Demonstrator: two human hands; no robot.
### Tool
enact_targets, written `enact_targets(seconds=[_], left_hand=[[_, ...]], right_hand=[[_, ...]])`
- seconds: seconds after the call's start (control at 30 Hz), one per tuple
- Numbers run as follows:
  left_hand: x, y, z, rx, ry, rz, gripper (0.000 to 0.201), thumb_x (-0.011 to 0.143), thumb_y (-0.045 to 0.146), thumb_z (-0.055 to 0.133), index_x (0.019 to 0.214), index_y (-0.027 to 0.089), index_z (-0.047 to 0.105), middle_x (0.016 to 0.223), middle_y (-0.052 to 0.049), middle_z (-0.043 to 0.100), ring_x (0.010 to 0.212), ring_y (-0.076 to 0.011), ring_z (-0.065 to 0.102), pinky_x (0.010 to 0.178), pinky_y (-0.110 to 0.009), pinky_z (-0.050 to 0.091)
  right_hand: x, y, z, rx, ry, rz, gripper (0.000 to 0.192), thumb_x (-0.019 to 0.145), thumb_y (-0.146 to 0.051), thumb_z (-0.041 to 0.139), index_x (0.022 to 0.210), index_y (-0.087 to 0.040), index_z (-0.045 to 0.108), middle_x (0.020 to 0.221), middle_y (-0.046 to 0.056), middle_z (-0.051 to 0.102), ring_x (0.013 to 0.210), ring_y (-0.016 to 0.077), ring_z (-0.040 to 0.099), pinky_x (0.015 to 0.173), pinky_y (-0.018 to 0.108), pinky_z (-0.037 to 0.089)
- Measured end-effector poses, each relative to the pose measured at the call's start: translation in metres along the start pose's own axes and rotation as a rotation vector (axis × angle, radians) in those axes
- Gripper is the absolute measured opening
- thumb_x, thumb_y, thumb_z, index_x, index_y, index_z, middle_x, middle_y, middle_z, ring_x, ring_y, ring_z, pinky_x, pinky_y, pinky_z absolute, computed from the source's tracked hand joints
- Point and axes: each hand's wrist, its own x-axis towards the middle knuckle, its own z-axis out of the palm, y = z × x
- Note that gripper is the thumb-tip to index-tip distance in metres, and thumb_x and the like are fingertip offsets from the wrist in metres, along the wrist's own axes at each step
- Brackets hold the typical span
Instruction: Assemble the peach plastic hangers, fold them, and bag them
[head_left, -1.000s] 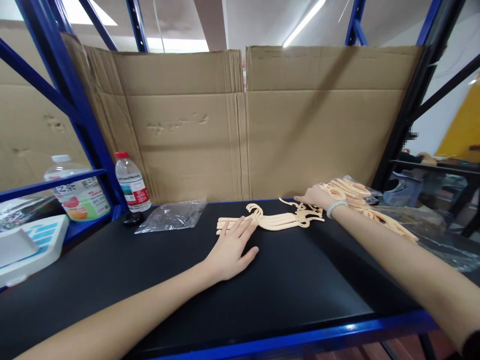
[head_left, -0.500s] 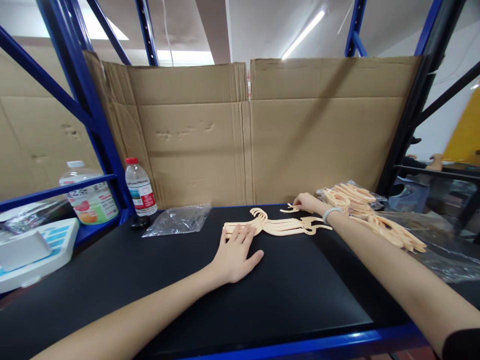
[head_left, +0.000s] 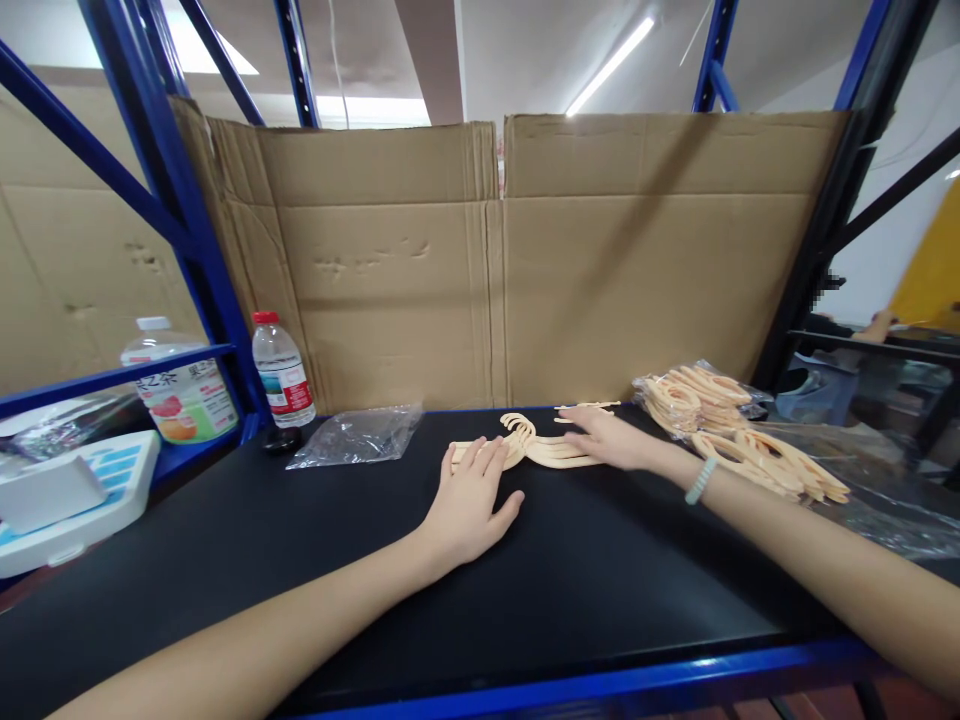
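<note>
The small stack of flat beige plastic hangers point(head_left: 536, 447) lies in the middle of the black table point(head_left: 600, 570). The left hand point(head_left: 466, 502) rests flat on its left end, fingers spread, gripping nothing. The right hand point(head_left: 611, 440) lies flat and open on its right part. A bigger pile of the same hangers on clear plastic point(head_left: 720, 420) is near on the right.

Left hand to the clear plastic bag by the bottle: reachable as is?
Probably yes. The left hand lies flat on the hangers; only bare black shelf top separates it from the clear plastic bag.
</note>
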Motion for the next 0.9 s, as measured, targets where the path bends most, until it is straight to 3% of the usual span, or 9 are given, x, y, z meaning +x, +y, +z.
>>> enact_targets(seconds=[0.1,0.27,0.43,0.6,0.8,0.9], left_hand=[[0.0,0.001,-0.001,-0.02,0.058,0.087,0.042,0.087,0.032,0.048,0.125,0.015,0.055,0.131,-0.011,0.057,0.123,-0.0279,0.048,0.107,-0.048,0.031],[0.002,-0.004,0.003,-0.053,0.032,0.12,0.041,0.087,0.029,0.049,0.122,0.01,0.058,0.13,-0.016,0.057,0.122,-0.0291,0.049,0.104,-0.044,0.038],[0.005,-0.008,0.007,-0.089,-0.017,0.148,0.045,0.088,0.029,0.047,0.126,0.005,0.055,0.137,-0.019,0.049,0.13,-0.0302,0.041,0.109,-0.045,0.033],[0.002,-0.005,0.003,-0.129,0.007,0.279,0.038,0.088,0.023,0.048,0.123,0.011,0.057,0.132,-0.015,0.055,0.124,-0.026,0.049,0.106,-0.042,0.037],[0.003,-0.004,0.0,-0.17,-0.032,0.433,0.029,0.09,0.02,0.045,0.111,0.015,0.063,0.118,-0.011,0.065,0.11,-0.0227,0.058,0.097,-0.038,0.045],[0.003,-0.004,0.0,-0.175,-0.045,0.44,0.028,0.09,0.019,0.045,0.111,0.014,0.064,0.117,-0.011,0.065,0.108,-0.0228,0.059,0.096,-0.037,0.046]], right_hand=[[-0.022,-0.016,0.009,0.022,-0.165,-0.088,0.071,0.091,-0.056,0.034,0.144,-0.009,0.032,0.15,0.016,0.03,0.139,0.0294,0.026,0.113,0.046,0.023],[-0.025,-0.007,0.018,0.046,-0.222,-0.087,0.068,0.095,-0.053,0.022,0.147,-0.009,0.024,0.153,0.015,0.023,0.142,0.0268,0.018,0.115,0.046,0.016],[-0.014,0.005,0.018,-0.016,-0.184,-0.126,0.061,0.096,-0.047,0.024,0.145,-0.009,0.032,0.15,0.014,0.031,0.139,0.0235,0.026,0.114,0.04,0.022],[0.011,0.029,-0.004,-0.192,0.005,0.03,0.042,0.096,-0.027,0.033,0.126,-0.011,0.057,0.128,0.012,0.059,0.119,0.0206,0.053,0.102,0.032,0.039],[0.049,0.049,-0.014,-0.325,-0.065,0.144,0.025,0.088,-0.016,0.048,0.093,-0.014,0.072,0.098,0.013,0.07,0.101,0.0236,0.061,0.088,0.032,0.047],[0.061,0.042,-0.007,-0.376,-0.12,0.152,0.018,0.09,-0.023,0.053,0.096,-0.016,0.068,0.103,0.011,0.066,0.103,0.0226,0.059,0.088,0.035,0.047]])
